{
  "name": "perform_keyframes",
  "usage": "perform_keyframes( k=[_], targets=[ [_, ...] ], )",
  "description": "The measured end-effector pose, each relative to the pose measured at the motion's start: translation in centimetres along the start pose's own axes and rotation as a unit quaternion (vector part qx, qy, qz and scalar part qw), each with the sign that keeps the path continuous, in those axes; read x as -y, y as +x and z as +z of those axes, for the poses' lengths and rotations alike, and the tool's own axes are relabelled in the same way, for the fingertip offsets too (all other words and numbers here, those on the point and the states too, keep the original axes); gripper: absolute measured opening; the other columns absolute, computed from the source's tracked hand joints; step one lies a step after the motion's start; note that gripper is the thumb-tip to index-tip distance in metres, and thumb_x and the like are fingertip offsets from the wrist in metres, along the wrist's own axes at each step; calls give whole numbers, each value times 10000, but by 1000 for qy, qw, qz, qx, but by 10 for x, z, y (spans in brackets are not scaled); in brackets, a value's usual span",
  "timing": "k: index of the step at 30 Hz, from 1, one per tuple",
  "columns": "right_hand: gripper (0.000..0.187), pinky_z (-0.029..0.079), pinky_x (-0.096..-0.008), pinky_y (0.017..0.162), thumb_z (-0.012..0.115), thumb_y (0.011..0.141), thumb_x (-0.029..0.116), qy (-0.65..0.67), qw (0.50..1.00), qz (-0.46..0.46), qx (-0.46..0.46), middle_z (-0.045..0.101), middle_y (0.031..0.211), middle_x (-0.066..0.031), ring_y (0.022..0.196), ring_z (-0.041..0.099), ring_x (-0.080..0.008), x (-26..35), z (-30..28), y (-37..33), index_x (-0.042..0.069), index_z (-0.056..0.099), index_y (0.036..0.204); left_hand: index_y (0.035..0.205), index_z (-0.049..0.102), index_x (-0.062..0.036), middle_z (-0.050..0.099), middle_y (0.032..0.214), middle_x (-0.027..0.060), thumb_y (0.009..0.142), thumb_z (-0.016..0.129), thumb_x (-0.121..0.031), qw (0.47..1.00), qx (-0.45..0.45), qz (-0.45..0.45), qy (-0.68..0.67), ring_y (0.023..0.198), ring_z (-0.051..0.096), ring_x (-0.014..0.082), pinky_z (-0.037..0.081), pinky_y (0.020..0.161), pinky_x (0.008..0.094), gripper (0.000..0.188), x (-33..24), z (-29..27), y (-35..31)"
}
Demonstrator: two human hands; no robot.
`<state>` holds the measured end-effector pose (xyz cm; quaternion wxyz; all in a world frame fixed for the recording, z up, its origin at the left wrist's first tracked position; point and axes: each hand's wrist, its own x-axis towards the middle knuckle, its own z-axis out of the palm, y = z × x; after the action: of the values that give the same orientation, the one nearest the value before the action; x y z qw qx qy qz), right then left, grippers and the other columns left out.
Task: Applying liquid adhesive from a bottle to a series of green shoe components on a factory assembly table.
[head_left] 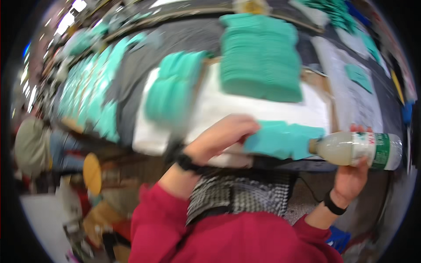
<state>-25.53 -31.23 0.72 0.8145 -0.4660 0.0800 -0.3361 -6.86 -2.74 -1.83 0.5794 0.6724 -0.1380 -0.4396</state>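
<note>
My right hand (pixel 353 177) is wrapped round a clear plastic bottle (pixel 337 148) with a green and white label and cloudy, pale liquid inside. The bottle lies tilted on its side, its brownish tip at the right end of a flat teal cut piece (pixel 283 140). At that piece's left end, my left hand (pixel 230 133) has its fingers curled together on the edge; the fingertips are partly hidden. White sheeting (pixel 263 109) lies under the piece. Just beyond stands a tall stack of teal pieces (pixel 261 57), with a smaller, blurred stack (pixel 173 87) to its left.
Rows of overlapping teal pieces (pixel 90 87) cover the table's left end. At the right, a small teal piece (pixel 358 78) rests on a whitish sheet (pixel 346 96). A round yellow stool (pixel 91 173) stands at the lower left, near a seated person (pixel 33 140).
</note>
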Motion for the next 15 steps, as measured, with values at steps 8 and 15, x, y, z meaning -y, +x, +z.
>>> perform_keyframes(
  k=[8,15],
  targets=[
    [837,453,-476,1108,871,782,110,-112,991,-66,-30,582,1356,-221,1277,565,-317,-18,20,-14,3,421,1479,1038,668,-80,627,889,-36,977,602,-163,991,12,-60,-116,761,581,61,500,703,220,122,-3,20,22],
    [743,522,-412,1013,900,783,100,-191,980,-56,10,611,1292,-190,1198,597,-274,-44,48,-40,-25,478,1382,1006,663,-86,623,882,-41,965,598,-160,992,6,-66,-111,769,579,54,496,675,216,107,0,18,18]
  ],
)
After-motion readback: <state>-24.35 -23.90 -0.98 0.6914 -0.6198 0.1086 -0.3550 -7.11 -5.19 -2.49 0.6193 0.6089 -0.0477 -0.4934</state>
